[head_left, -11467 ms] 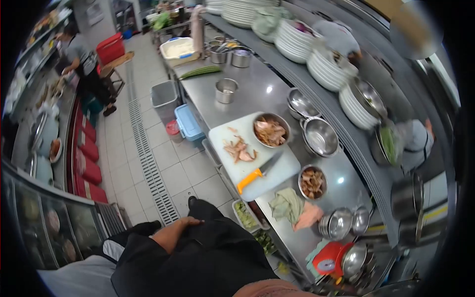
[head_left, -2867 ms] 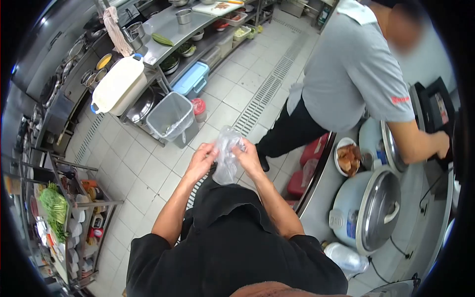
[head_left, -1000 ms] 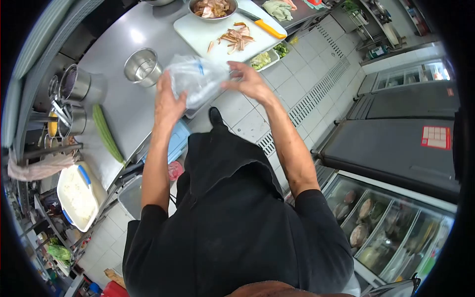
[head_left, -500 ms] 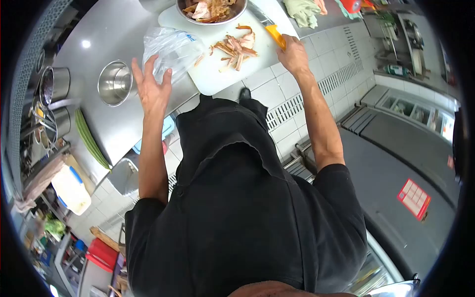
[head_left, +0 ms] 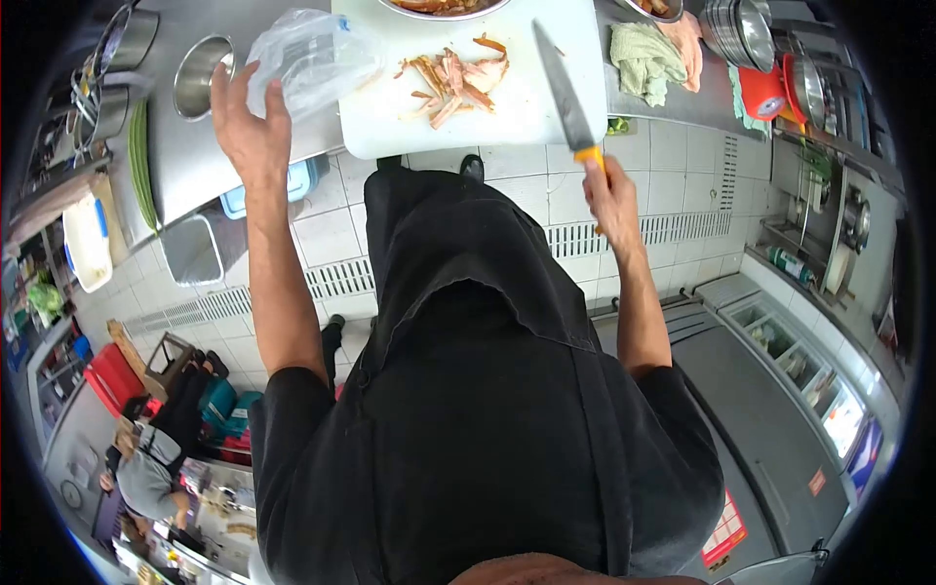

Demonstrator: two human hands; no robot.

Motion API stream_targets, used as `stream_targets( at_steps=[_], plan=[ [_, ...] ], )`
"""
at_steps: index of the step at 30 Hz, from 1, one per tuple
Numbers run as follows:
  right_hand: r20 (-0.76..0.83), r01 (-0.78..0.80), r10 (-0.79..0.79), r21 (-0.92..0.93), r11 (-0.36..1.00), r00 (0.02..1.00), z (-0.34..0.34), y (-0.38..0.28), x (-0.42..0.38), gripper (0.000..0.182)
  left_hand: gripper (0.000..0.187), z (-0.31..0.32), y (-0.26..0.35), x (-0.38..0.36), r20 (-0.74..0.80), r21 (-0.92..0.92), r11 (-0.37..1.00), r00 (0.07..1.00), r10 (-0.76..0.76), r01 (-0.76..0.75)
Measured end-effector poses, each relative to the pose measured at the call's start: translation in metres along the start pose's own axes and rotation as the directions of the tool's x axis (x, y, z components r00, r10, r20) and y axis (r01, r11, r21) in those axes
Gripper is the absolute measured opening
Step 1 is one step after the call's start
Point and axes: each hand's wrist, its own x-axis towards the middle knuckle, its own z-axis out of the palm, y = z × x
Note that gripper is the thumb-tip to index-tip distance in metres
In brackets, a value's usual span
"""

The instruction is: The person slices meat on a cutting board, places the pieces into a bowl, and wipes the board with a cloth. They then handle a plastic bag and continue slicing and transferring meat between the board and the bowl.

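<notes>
My right hand [head_left: 614, 207] is wrapped round the yellow handle of a kitchen knife [head_left: 565, 93]. Its blade points away from me, above the right part of the white cutting board [head_left: 385, 136]. On the board lies a small pile of cut, brownish-pink meat strips [head_left: 456, 83]. My left hand [head_left: 252, 132] hangs with its fingers spread, by the near left side of a clear plastic bag [head_left: 312, 58]. Beyond its fingertips stands a round steel container [head_left: 200, 83]. A metal bowl of cooked meat [head_left: 444, 14] is cut off at the top edge.
A green cloth [head_left: 643, 60] lies right of the board, near a red kitchen scale [head_left: 765, 93] and stacked bowls [head_left: 736, 29]. A long green gourd [head_left: 141, 166] rests on the steel counter at left. Another person [head_left: 151, 473] is in the background, lower left.
My right hand has drawn the knife nearer to me, and the blade is now clear of the meat bowl. The left hand stays open beside the bag. The whole view has shifted.
</notes>
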Motion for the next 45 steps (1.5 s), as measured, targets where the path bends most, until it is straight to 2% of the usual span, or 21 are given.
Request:
stream_targets(
  at_steps=[3,6,7,11,14,17,18,20,23,26,27,28,29,32,33,36,37,40,41,44,45],
  plan=[
    [0.086,0.088,-0.072,-0.194,0.977,0.994,-0.005,0.0,-0.025,0.042,0.034,-0.007,0.01,-0.009,-0.177,0.143,0.987,0.979,0.103,-0.078],
    [0.159,0.09,-0.042,-0.305,0.948,0.986,-0.013,-0.002,-0.027,0.041,0.033,-0.007,0.018,-0.028,-0.096,0.092,0.995,0.995,0.032,-0.023],
    [0.18,0.096,-0.038,-0.326,0.941,0.983,-0.018,-0.003,-0.026,0.042,0.03,-0.006,0.025,-0.036,-0.144,0.113,0.993,0.988,0.046,-0.03],
    [0.167,0.129,-0.073,-0.355,0.926,0.983,-0.03,-0.001,-0.018,0.041,0.028,0.011,0.056,-0.072,0.035,-0.09,0.983,0.986,0.162,-0.158],
    [0.175,0.239,-0.182,-0.406,0.882,0.968,-0.032,-0.011,-0.002,0.041,0.026,0.053,0.1,-0.087,0.211,-0.251,0.929,0.922,0.325,-0.271],
    [0.129,0.302,-0.274,-0.456,0.837,0.953,-0.033,-0.017,0.011,0.041,0.024,0.091,0.118,-0.084,0.358,-0.183,0.917,0.845,0.398,-0.354],
    [0.112,0.33,-0.316,-0.479,0.814,0.942,-0.034,-0.016,0.015,0.042,0.023,0.097,0.123,-0.081,0.359,-0.162,0.895,0.82,0.446,-0.416],
    [0.086,0.301,-0.295,-0.461,0.835,0.951,-0.038,-0.015,0.015,0.043,0.021,0.104,0.126,-0.077,0.367,-0.118,0.838,0.761,0.536,-0.533],
    [0.043,0.252,-0.257,-0.408,0.878,0.965,-0.044,-0.004,0.013,0.045,0.019,0.108,0.128,-0.063,0.378,-0.147,0.767,0.682,0.627,-0.624],
    [0.021,0.214,-0.217,-0.28,0.936,0.976,-0.047,0.011,0.008,0.046,0.022,0.095,0.128,-0.056,0.389,-0.449,0.867,0.825,0.409,-0.218],
    [0.038,0.183,-0.179,-0.207,0.961,0.983,-0.047,0.014,0.006,0.045,0.026,0.096,0.127,-0.057,0.401,-0.627,0.773,0.892,0.208,0.102],
    [0.064,0.149,-0.141,-0.133,0.98,0.988,-0.046,0.015,0.004,0.045,0.03,0.097,0.126,-0.06,0.457,-0.744,0.548,0.889,0.001,0.382],
    [0.127,0.061,-0.059,-0.019,0.998,0.99,-0.046,0.012,-0.002,0.04,0.034,0.096,0.123,-0.061,0.547,-0.785,0.229,0.818,-0.179,0.575],
    [0.242,0.035,-0.052,0.074,0.997,0.969,-0.035,0.013,-0.007,0.037,0.04,0.067,0.115,-0.064,0.568,-0.802,0.029,0.778,-0.269,0.596],
    [0.311,0.017,-0.028,0.038,0.999,0.95,-0.032,0.009,-0.008,0.034,0.038,0.062,0.107,-0.067,0.564,-0.792,0.074,0.772,-0.293,0.607],
    [0.422,0.13,-0.126,0.02,0.991,0.898,-0.01,-0.015,-0.017,0.035,0.039,0.043,0.084,-0.074,0.528,-0.785,0.139,0.769,-0.361,0.604],
    [0.468,0.143,-0.102,-0.052,0.988,0.878,-0.002,-0.024,-0.017,0.04,0.039,0.037,0.077,-0.077,0.5,-0.79,0.167,0.777,-0.381,0.59],
    [0.559,0.275,-0.151,-0.146,0.95,0.816,0.022,-0.045,-0.014,0.041,0.038,0.029,0.053,-0.084,0.457,-0.732,0.314,0.777,-0.434,0.605],
    [0.562,0.37,-0.214,-0.178,0.912,0.799,0.031,-0.039,-0.006,0.042,0.037,0.029,0.049,-0.087,0.451,-0.687,0.364,0.762,-0.465,0.629],
    [0.54,0.297,-0.123,-0.249,0.922,0.832,0.042,-0.045,0.007,0.043,0.04,0.039,0.035,-0.094,0.572,-0.567,0.479,0.739,-0.355,0.67],
    [0.487,0.316,-0.172,-0.228,0.921,0.856,0.044,-0.044,0.01,0.043,0.037,0.043,0.039,-0.095,0.569,-0.48,0.62,0.758,-0.319,0.621]
  ],
)
